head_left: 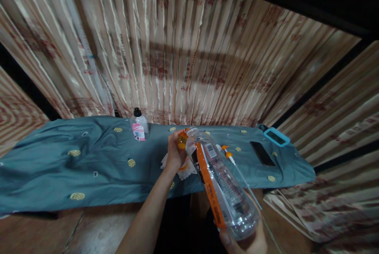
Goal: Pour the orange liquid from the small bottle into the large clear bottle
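My right hand (247, 242) supports a large clear plastic bottle (225, 183) with an orange and black label, fingers around its base. The bottle leans, its open neck up and to the left. At that neck, my left hand (174, 149) grips a small amber see-through container (182, 140); I cannot tell whether the two touch. Under my left wrist lies a crumpled white cloth or tissue (188, 172) with a bit of orange on it. Just right of the bottle, an orange and white pump top (229, 154) rests with its long tube (245, 183) over the table edge.
A small clear bottle (138, 129) with black cap and pink label stands at the back left. On the right lie a black phone (262, 153) and a blue-framed device (276, 137). A teal patterned cloth (103, 155) covers the table; pleated curtains (177, 68) hang behind.
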The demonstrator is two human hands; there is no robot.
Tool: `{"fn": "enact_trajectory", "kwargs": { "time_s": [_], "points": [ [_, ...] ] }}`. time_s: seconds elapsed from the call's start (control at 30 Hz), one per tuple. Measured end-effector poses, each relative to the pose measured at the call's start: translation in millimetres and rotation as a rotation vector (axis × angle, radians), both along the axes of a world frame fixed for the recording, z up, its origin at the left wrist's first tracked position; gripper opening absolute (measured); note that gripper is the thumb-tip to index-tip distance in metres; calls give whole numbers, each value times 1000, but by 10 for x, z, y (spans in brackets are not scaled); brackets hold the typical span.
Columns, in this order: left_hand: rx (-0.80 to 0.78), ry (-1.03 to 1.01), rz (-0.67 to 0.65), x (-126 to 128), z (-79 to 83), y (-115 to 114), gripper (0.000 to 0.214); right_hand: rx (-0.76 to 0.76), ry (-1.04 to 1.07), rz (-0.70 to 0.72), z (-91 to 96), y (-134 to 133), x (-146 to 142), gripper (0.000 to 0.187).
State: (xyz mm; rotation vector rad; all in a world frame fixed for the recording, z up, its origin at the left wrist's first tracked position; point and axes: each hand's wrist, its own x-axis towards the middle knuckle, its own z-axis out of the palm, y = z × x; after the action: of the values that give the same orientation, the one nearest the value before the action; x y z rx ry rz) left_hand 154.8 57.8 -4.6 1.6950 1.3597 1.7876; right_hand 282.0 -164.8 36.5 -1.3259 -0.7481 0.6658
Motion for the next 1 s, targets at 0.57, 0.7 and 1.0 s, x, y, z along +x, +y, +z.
{"fn": "enact_trajectory", "kwargs": {
  "time_s": [0.57,0.7,1.0],
  "points": [
    [-64,47,-9,-22,98,8,34,-1,-40,-22,32,-13,-14,99],
    [-86,84,-30,-46,175,-8,33,10,-51,-13,16,-9,-1,95],
    [-73,100,-71,-84,209,11,32,-5,20,-11,33,-9,21,94]
  ]
}}
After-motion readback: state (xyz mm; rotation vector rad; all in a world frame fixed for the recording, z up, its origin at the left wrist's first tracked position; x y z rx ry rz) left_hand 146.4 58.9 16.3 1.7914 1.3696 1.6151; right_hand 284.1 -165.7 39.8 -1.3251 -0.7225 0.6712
